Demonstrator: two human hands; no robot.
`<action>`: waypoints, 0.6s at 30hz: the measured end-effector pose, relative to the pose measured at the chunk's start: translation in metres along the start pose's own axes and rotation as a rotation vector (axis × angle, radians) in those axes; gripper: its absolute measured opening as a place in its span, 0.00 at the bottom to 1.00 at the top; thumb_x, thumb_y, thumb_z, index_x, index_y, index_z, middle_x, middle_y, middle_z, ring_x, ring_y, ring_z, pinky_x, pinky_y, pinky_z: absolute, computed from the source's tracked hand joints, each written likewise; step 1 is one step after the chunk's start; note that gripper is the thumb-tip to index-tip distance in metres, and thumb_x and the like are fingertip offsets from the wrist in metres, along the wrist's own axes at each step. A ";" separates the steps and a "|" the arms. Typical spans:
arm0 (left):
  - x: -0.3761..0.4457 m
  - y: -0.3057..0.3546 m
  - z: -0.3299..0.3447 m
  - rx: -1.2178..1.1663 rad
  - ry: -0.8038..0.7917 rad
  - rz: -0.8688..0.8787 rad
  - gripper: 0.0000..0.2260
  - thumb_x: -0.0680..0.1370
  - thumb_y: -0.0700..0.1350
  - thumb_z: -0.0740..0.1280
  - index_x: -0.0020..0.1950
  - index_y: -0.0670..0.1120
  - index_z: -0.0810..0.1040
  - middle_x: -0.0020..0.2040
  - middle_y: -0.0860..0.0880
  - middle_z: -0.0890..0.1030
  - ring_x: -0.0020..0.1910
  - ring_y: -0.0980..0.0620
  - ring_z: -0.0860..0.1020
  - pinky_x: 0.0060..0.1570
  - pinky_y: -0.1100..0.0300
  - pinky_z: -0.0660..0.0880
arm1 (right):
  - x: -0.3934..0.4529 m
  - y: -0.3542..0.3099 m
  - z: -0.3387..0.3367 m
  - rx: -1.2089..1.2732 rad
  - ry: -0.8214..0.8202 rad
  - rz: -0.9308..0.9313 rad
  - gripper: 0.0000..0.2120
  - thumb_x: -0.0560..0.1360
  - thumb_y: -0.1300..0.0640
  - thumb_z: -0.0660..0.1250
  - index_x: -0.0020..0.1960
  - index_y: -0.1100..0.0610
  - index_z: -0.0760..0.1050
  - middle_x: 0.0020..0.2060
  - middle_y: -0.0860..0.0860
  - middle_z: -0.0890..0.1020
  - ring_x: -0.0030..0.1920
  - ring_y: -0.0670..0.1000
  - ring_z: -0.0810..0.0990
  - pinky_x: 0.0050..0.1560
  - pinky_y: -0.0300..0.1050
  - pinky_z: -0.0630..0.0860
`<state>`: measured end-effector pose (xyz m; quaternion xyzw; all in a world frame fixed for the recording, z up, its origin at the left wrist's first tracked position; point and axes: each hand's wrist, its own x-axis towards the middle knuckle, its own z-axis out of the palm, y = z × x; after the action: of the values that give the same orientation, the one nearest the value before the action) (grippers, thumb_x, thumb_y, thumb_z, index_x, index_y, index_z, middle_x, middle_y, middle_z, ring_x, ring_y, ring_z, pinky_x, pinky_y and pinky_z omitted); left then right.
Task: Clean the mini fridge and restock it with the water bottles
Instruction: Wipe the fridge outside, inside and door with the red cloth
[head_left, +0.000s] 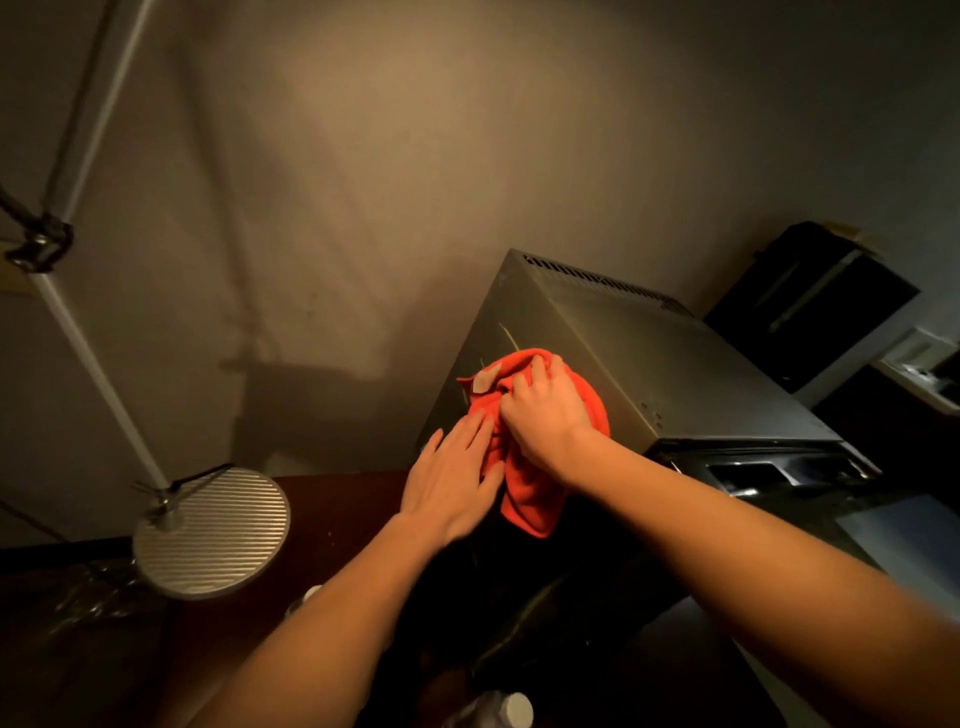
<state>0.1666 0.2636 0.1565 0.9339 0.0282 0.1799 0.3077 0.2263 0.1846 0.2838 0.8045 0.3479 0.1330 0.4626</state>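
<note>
From my head camera, looking down in dim, warm light, my right hand (545, 415) lay on top of an orange cloth (535, 483), its fingers curled into the bunched fabric and gripping it against the near left corner of the mini fridge (649, 358). My left hand (452, 483) was beside it, fingers straight and laid flat, the fingertips resting on the lower left edge of the cloth; it clasped nothing. Part of the cloth hung down over the fridge's front edge, below my right wrist.

The fridge stood against the wall, its grey metal top tilted away from me in the wide-angle view, with a row of vent slots (597, 280) along the far edge. Its dark front fell away below the cloth, too shadowed for me to tell whether the door was open or closed.

At the bottom edge of the view, a white bottle cap (517, 709) showed just between my forearms, the bottle under it mostly cut off. To the left, a lamp's round ribbed metal base (213, 535) sat on the dark red-brown surface, its white pole (98, 358) rising up and left. At the far right stood a black appliance (810, 306) beyond the fridge.
</note>
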 end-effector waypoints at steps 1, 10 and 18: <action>0.007 -0.004 0.002 -0.005 0.012 -0.012 0.29 0.82 0.57 0.53 0.81 0.51 0.49 0.81 0.54 0.52 0.78 0.57 0.49 0.77 0.53 0.48 | 0.012 0.001 0.000 -0.009 0.006 0.010 0.17 0.79 0.54 0.56 0.66 0.56 0.73 0.63 0.56 0.76 0.67 0.65 0.68 0.68 0.63 0.60; 0.049 -0.053 0.011 -0.012 0.087 -0.162 0.29 0.83 0.57 0.54 0.81 0.51 0.49 0.81 0.52 0.51 0.79 0.55 0.51 0.77 0.54 0.48 | 0.103 0.014 -0.003 -0.045 0.075 0.062 0.15 0.79 0.54 0.57 0.61 0.52 0.77 0.61 0.53 0.78 0.63 0.61 0.72 0.63 0.54 0.66; 0.035 -0.076 0.014 -0.001 0.061 -0.259 0.29 0.83 0.56 0.54 0.81 0.50 0.50 0.81 0.52 0.50 0.79 0.56 0.50 0.77 0.55 0.48 | 0.111 0.016 0.001 -0.098 0.043 -0.109 0.19 0.78 0.47 0.55 0.62 0.49 0.77 0.63 0.51 0.77 0.64 0.59 0.72 0.62 0.55 0.63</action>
<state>0.2089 0.3231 0.1123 0.9164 0.1577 0.1670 0.3278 0.3141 0.2541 0.2847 0.7576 0.3942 0.1417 0.5005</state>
